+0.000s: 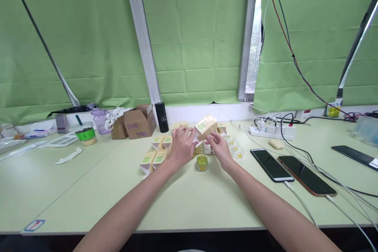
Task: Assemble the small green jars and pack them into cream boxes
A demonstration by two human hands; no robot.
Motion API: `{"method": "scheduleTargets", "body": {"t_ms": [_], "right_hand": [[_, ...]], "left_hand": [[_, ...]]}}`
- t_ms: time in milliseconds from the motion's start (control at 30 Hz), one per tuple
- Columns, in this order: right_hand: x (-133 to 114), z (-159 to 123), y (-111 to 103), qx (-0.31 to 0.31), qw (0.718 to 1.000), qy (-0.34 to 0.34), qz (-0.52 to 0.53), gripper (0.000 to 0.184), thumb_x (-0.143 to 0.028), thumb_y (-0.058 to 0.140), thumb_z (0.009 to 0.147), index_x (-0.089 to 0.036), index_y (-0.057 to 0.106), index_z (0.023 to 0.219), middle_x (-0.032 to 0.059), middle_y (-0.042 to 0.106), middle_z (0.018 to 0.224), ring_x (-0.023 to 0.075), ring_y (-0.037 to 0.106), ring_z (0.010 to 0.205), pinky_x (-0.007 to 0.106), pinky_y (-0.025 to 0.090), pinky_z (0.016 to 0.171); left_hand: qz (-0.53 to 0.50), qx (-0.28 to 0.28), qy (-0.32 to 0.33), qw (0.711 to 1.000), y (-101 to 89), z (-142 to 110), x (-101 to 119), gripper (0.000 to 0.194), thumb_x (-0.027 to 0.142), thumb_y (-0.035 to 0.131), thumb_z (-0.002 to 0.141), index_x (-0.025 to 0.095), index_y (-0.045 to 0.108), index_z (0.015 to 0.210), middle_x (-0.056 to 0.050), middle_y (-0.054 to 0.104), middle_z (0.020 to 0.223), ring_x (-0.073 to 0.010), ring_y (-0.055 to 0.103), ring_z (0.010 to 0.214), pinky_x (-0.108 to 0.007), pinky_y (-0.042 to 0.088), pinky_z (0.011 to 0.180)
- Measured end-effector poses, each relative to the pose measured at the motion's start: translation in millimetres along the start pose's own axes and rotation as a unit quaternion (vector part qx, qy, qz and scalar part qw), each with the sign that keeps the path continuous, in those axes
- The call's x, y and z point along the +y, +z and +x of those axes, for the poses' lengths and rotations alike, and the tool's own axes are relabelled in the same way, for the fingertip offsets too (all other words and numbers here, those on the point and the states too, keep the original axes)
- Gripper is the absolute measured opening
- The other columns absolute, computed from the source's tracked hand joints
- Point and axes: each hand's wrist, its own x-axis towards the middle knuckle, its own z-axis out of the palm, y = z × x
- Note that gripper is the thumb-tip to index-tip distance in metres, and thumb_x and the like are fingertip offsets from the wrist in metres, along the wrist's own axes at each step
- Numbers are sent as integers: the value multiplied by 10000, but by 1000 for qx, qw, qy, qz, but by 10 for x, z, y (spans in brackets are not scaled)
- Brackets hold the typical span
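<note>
A small cream paper box (pixel 209 126) with a light green square on one face is tilted above the table. My left hand (pixel 182 145) is closed on its left end, where a pale flap shows. My right hand (pixel 220 149) has its fingertips pinched at the box's lower right edge. Below the hands a small clear jar with a green lid (pixel 202 163) stands on the table. Similar cream boxes (pixel 159 159) lie in rows beside my left hand. Several small clear containers with yellow marks (pixel 237 150) sit behind my right hand, which partly hides them.
Two phones (pixel 271 165) (pixel 307 175) with white cables lie at the right, near a power strip (pixel 273 130). At the back left are a brown carton (pixel 140 122), a black bottle (pixel 162 117) and a drink cup (pixel 85 134). Green blinds (pixel 195 35) hang behind the table.
</note>
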Motion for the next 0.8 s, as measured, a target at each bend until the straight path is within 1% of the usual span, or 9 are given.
{"method": "scheduleTargets", "body": {"t_ms": [100, 167, 233, 333, 433, 500, 567, 700, 800], "right_hand": [[-28, -29, 29, -12, 1000, -4, 6, 584, -699, 843, 722, -211, 698, 1009, 83, 800, 925, 267, 751, 842, 378, 576, 765], [-46, -49, 37, -3, 1000, -2, 14, 588, -691, 840, 729, -216, 681, 1038, 65, 789, 881, 263, 744, 836, 368, 570, 748], [-64, -65, 37, -1, 1000, -1, 26, 596, -666, 842, 739, -226, 659, 1096, 51, 781, 868, 263, 739, 833, 356, 564, 713], [-77, -83, 32, -17, 999, -9, 46, 616, -621, 855, 742, -238, 629, 1167, 55, 789, 925, 261, 736, 834, 351, 566, 694], [-55, -92, 30, -29, 997, -23, 65, 638, -592, 873, 734, -256, 588, 1195, 71, 795, 991, 270, 742, 857, 373, 581, 726], [-25, -92, 24, -38, 996, -42, 66, 627, -591, 868, 744, -273, 557, 1187, 78, 792, 1041, 276, 744, 898, 396, 587, 776], [4, -90, 8, -51, 995, -72, 44, 596, -584, 847, 778, -279, 539, 1187, 80, 781, 1094, 274, 733, 954, 412, 580, 840], [37, -89, -37, -69, 988, -138, -23, 530, -504, 803, 844, -264, 543, 1239, 89, 737, 1186, 265, 693, 1047, 424, 559, 934], [49, -97, -59, -82, 981, -168, -57, 481, -400, 764, 878, -264, 546, 1285, 96, 703, 1256, 270, 678, 1113, 439, 555, 990]], "left_hand": [[2, -24, 17, 1000, -27, -144, 58, 526, 266, 479, 1038, 240, 494, 1564, -156, 589, 1494, -386, 427, 1396, -580, 254, 1190], [3, -40, 32, 999, -49, -205, 88, 523, 238, 450, 1043, 264, 492, 1564, -146, 584, 1513, -375, 436, 1406, -575, 232, 1208], [-5, -48, 45, 998, -80, -243, 118, 498, 229, 451, 1038, 276, 527, 1527, -132, 585, 1515, -367, 440, 1405, -567, 225, 1219], [-40, -18, 23, 999, -133, -237, 160, 395, 253, 486, 1019, 262, 614, 1393, -111, 608, 1476, -357, 437, 1377, -544, 277, 1200], [-98, 45, -39, 993, -153, -142, 176, 323, 286, 523, 1006, 231, 617, 1310, -113, 644, 1390, -338, 438, 1328, -501, 358, 1157], [-142, 68, -76, 985, -130, -60, 158, 339, 328, 555, 1007, 225, 586, 1328, -118, 646, 1360, -328, 434, 1315, -478, 401, 1129], [-189, 70, -96, 975, -76, 0, 118, 400, 364, 599, 999, 228, 553, 1373, -122, 636, 1366, -323, 432, 1320, -472, 428, 1114], [-270, 46, -96, 957, 66, -8, 15, 512, 360, 677, 971, 256, 515, 1445, -112, 629, 1368, -310, 458, 1324, -487, 432, 1129], [-293, 43, -90, 951, 141, -80, -38, 539, 350, 707, 959, 288, 513, 1458, -95, 629, 1367, -302, 474, 1320, -490, 423, 1141]]}}
